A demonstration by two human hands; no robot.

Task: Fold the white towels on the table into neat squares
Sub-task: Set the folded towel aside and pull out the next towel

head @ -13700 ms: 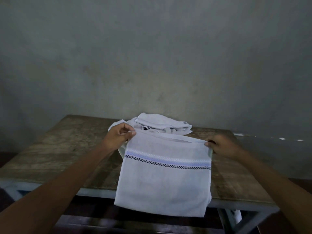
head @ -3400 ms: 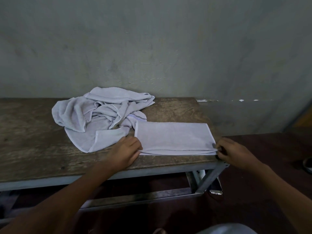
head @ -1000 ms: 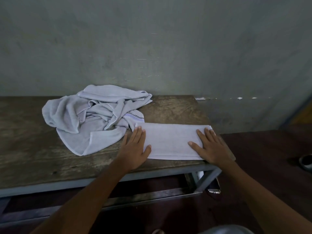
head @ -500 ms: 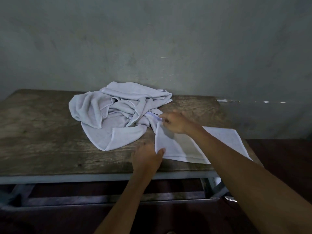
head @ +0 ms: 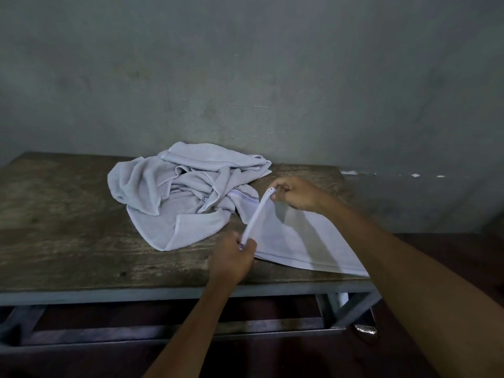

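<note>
Pinching near-left corner of folded towel (head: pixel 300 241) with left hand (head: pixel 231 259), far-left corner with right hand (head: pixel 296 193); holding that edge raised off worktop (head: pixel 68 227), remainder flat at right end, crumpled towels (head: pixel 180 192) heaped just left.

No text, label, brand, number or sign can be read in the view. The crumpled towels (head: pixel 174 192) show only a woven stripe (head: pixel 245 197) of small dark checks, which is a pattern and not letters.
</note>
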